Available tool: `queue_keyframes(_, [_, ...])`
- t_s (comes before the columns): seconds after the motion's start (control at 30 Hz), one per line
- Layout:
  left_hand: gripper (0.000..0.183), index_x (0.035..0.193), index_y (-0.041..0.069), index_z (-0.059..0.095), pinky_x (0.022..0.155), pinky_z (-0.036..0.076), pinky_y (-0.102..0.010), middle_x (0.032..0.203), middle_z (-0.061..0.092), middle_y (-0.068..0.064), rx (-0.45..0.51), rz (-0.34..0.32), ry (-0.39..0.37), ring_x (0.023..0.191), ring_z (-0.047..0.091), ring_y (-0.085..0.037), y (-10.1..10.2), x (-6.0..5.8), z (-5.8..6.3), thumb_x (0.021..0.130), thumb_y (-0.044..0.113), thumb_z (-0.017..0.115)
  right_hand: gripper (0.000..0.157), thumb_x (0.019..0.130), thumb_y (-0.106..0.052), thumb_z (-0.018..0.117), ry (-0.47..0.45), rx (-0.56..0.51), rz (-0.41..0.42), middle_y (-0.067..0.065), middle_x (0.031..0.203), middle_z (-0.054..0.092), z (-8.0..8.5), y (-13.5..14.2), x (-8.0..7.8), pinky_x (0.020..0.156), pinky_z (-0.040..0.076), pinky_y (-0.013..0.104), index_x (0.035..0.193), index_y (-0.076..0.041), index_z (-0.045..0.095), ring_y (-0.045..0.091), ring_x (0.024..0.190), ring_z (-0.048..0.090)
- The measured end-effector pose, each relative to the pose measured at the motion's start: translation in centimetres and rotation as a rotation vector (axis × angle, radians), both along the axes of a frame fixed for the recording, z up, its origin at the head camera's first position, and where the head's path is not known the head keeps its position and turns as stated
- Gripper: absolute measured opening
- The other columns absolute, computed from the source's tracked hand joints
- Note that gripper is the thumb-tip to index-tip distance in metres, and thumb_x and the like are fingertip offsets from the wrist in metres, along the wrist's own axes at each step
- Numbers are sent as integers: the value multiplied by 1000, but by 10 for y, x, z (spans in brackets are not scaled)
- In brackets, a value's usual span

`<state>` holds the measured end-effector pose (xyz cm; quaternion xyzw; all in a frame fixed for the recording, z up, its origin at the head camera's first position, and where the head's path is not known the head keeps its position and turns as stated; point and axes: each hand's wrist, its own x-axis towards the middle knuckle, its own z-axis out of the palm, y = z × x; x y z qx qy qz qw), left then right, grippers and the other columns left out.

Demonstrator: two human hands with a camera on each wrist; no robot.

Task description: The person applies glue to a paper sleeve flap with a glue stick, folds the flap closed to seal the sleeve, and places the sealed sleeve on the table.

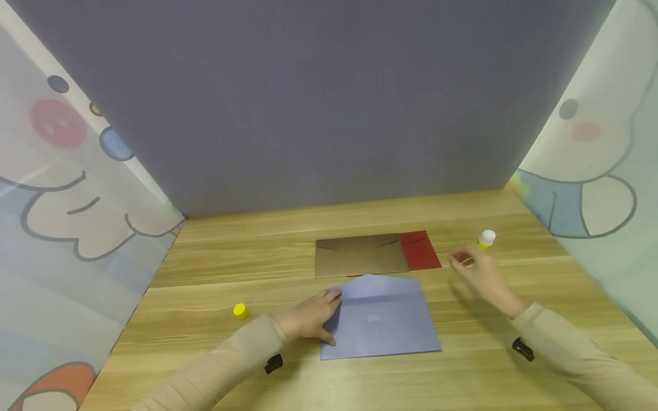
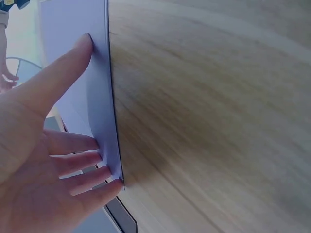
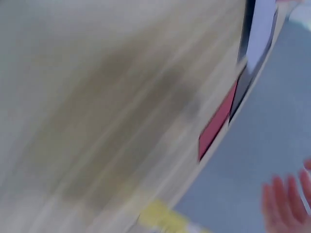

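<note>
A lavender envelope (image 1: 385, 331) lies on the table, its pointed flap spread away from the person. My left hand (image 1: 311, 317) rests on its left edge; in the left wrist view the thumb and fingers (image 2: 80, 182) lie straight against the paper. My right hand (image 1: 485, 279) hovers over the table to the right of the envelope, fingers loosely bent with nothing visible between them. Just beyond it stands a yellow glue stick (image 1: 487, 237) with a white top, partly hidden by the hand. The right wrist view shows blurred fingers (image 3: 284, 199) at its right edge.
Behind the lavender envelope, a brown envelope (image 1: 360, 257) overlaps a red envelope (image 1: 422, 254). A small yellow cap (image 1: 240, 311) sits left of my left hand. A grey panel (image 1: 334, 114) closes off the table's far side, and printed curtains (image 1: 606, 131) hang at both sides.
</note>
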<state>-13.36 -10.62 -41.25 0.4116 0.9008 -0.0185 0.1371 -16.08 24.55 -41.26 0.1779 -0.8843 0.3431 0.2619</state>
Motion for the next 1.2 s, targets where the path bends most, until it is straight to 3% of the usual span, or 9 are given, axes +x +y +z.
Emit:
queue_keyframes(0.13, [89, 128, -10, 38, 102, 30, -31, 136, 32, -21, -4, 0, -4, 123, 33, -30, 0, 0, 1, 67, 46, 69, 29, 65, 11, 65, 130, -106, -181, 21, 81, 48, 7, 20, -8, 64, 34, 13, 89, 13, 50, 15, 72, 41])
queue_keyframes(0.27, [88, 128, -9, 38, 102, 30, -30, 136, 32, -20, -14, 3, 5, 124, 33, -29, -1, 1, -1, 67, 47, 69, 53, 70, 5, 66, 8, -183, -272, 30, 103, 36, 11, 33, -11, 72, 27, 27, 113, 15, 37, 32, 88, 35])
queue_keyframes(0.47, [88, 129, -8, 37, 103, 28, -31, 137, 31, -19, -18, 22, -5, 125, 31, -29, 0, 2, -1, 68, 47, 69, 73, 80, -9, 61, -301, -270, -222, 40, 123, 22, 5, 49, -12, 84, 32, 60, 131, 14, 13, 53, 107, 30])
queue_keyframes(0.57, [88, 129, -8, 37, 104, 28, -31, 137, 31, -19, -16, 25, -10, 125, 31, -29, 0, 3, -1, 68, 47, 68, 76, 85, -14, 57, -450, -301, -150, 43, 126, 18, 1, 56, -14, 85, 32, 63, 131, 16, 6, 58, 109, 27])
queue_keyframes(0.67, [88, 129, -8, 37, 103, 28, -31, 137, 31, -19, -13, 21, -6, 125, 31, -29, 0, 2, -1, 68, 46, 69, 70, 86, -14, 57, -498, -292, -104, 44, 123, 24, -3, 59, -16, 86, 36, 57, 129, 19, 12, 59, 108, 31])
queue_keyframes(0.8, [88, 130, -8, 37, 104, 27, -31, 137, 31, -19, -11, 22, -12, 125, 30, -29, 0, 2, -1, 68, 46, 69, 54, 86, -9, 55, -493, -293, -96, 42, 118, 36, -8, 59, -17, 75, 51, 25, 122, 21, 27, 54, 106, 39])
queue_keyframes(0.9, [88, 130, -9, 36, 104, 27, -32, 137, 31, -20, -11, 24, -19, 126, 30, -29, 0, 2, 0, 68, 45, 69, 49, 88, -12, 53, -516, -297, -132, 40, 116, 39, -11, 59, -17, 64, 42, 5, 119, 20, 33, 47, 103, 46])
queue_keyframes(1.07, [88, 130, -8, 36, 104, 27, -31, 137, 31, -19, -24, 26, -9, 125, 30, -28, 1, 2, 0, 68, 45, 70, 49, 88, -18, 52, -548, -313, -187, 39, 117, 41, -16, 60, -17, 64, 41, 4, 118, 18, 36, 10, 88, 52])
queue_keyframes(1.2, [88, 130, -8, 36, 104, 26, -30, 137, 31, -18, -25, 31, -9, 125, 30, -28, 2, 3, 0, 68, 45, 70, 49, 88, -18, 53, -540, -343, -187, 38, 118, 42, -18, 61, -18, 64, 41, 4, 118, 17, 37, -16, 77, 37])
